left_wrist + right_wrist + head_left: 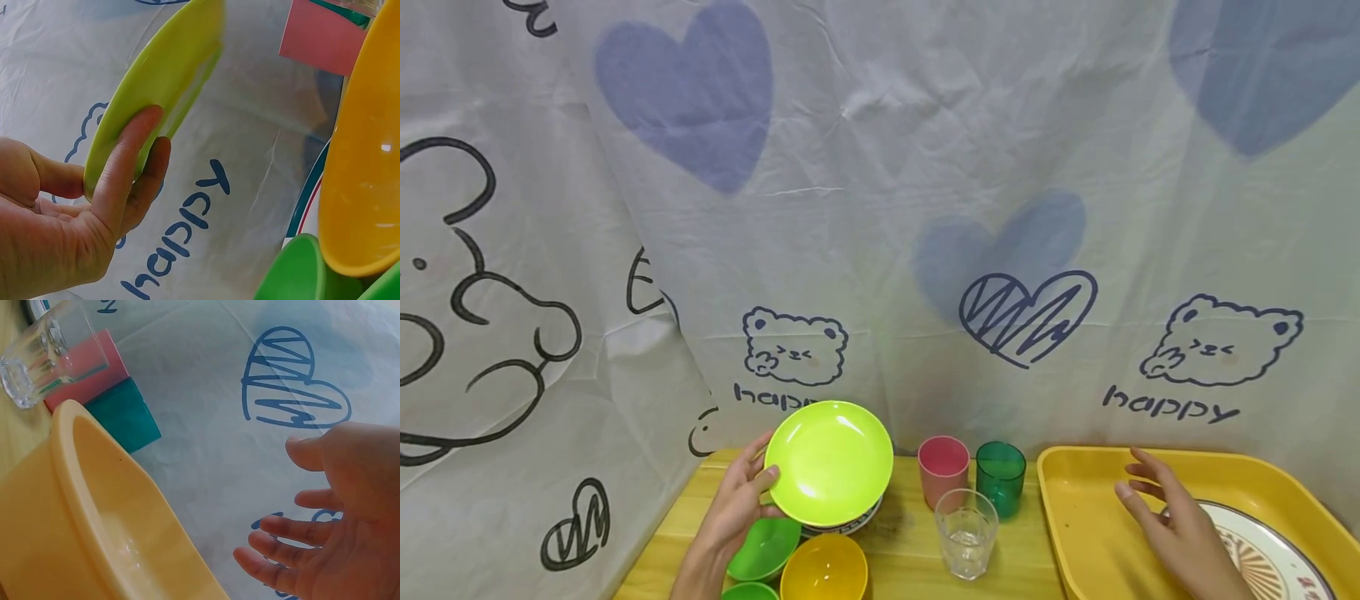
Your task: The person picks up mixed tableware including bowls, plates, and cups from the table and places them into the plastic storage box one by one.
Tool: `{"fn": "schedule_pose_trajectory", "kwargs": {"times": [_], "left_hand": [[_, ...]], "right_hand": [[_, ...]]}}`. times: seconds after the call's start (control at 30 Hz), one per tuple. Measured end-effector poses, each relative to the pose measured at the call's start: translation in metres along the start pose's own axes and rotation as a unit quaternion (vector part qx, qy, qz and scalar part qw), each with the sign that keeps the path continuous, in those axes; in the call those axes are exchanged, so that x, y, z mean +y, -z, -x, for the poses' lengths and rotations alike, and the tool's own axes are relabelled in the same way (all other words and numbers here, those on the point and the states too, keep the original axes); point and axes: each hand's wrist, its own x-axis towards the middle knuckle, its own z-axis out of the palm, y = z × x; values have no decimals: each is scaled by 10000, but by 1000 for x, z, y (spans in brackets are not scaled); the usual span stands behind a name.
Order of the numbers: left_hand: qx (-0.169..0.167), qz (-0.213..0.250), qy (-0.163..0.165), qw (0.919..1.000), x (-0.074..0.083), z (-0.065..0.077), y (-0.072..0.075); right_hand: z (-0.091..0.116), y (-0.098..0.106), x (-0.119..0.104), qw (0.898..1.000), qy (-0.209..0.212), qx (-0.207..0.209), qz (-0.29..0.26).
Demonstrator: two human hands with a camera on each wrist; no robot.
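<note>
My left hand grips a lime-green plate by its left edge, thumb on the upper face and fingers underneath. In the left wrist view the plate is raised and tilted. Below it sit green bowls, a yellow bowl and a patterned dish mostly hidden by the plate. My right hand hovers over the yellow tray with fingers spread and nothing held. Inside the tray lies a white plate with a brown radiating pattern, partly covered by that hand.
A pink cup, a teal cup and a clear glass stand between the bowls and the tray on the wooden table. Behind everything hangs a white curtain printed with hearts and bears.
</note>
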Motion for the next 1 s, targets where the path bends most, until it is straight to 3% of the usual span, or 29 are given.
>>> {"fn": "schedule_pose_trajectory", "kwargs": {"times": [0.37, 1.0], "left_hand": [[-192, 37, -17, 9998, -3, 0, -9], [-662, 19, 52, 9978, -10, -1, -21]], "right_hand": [[2, -7, -7, 9998, 5, -106, -185], [6, -24, -21, 9972, 705, 134, -227]]}}
